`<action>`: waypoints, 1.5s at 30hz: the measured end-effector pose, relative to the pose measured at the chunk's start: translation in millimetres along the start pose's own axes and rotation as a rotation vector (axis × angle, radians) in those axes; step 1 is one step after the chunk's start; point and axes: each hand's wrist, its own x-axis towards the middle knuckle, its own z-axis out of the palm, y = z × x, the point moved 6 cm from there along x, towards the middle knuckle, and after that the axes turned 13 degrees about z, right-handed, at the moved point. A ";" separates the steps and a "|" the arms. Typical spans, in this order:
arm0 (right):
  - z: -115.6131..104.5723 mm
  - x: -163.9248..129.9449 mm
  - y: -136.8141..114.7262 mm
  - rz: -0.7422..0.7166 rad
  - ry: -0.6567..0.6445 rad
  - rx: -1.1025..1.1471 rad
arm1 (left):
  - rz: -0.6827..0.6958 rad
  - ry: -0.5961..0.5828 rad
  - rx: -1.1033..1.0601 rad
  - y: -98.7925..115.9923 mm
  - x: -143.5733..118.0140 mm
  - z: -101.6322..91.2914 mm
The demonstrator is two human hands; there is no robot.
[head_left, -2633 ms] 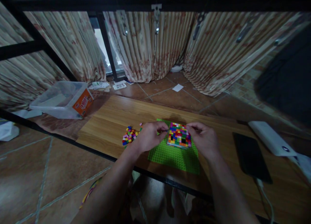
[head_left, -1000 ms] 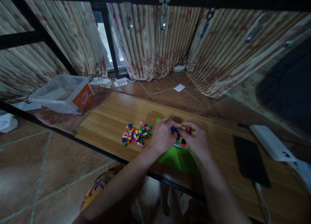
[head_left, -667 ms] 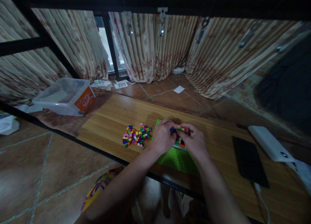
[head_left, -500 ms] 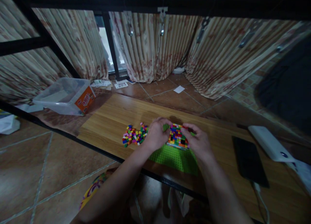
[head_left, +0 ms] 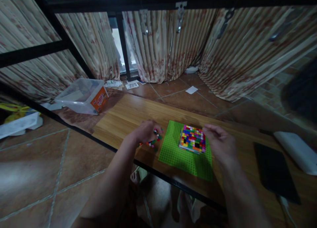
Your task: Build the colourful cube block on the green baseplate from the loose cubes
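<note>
A square block of multicoloured toy bricks point(head_left: 192, 139) stands on a green studded baseplate point(head_left: 170, 152). My right hand point(head_left: 221, 142) is at the block's right edge, its fingers curled together by the far right corner. Whatever they may pinch is too small to make out, and I cannot tell whether they touch the block. Over the loose small bricks point(head_left: 155, 142) left of the baseplate, my left hand point(head_left: 146, 131) reaches down. It covers much of the pile, and its fingertips are hidden and blurred.
The wooden table point(head_left: 133, 111) carries a black phone point(head_left: 276, 172) with a cable and a white power bank point(head_left: 296, 152) at the right. A clear plastic bin point(head_left: 81, 96) stands beyond its left end. Black metal bars point(head_left: 79, 61) cross overhead and at the left.
My left hand has moved left from the brick block to the loose bricks, uncovering the block and baseplate. My right hand stays by the block's right edge. The view has shifted left.
</note>
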 end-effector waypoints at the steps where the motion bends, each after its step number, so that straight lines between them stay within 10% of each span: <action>1: 1.3 -0.9 -1.2 -0.003 -0.005 -0.003 | 0.004 -0.029 0.039 3.5 0.2 1.8; 45: 4.8 4.0 0.9 -0.065 -0.018 -0.049 | 0.079 -0.094 0.274 21.8 8.8 22.1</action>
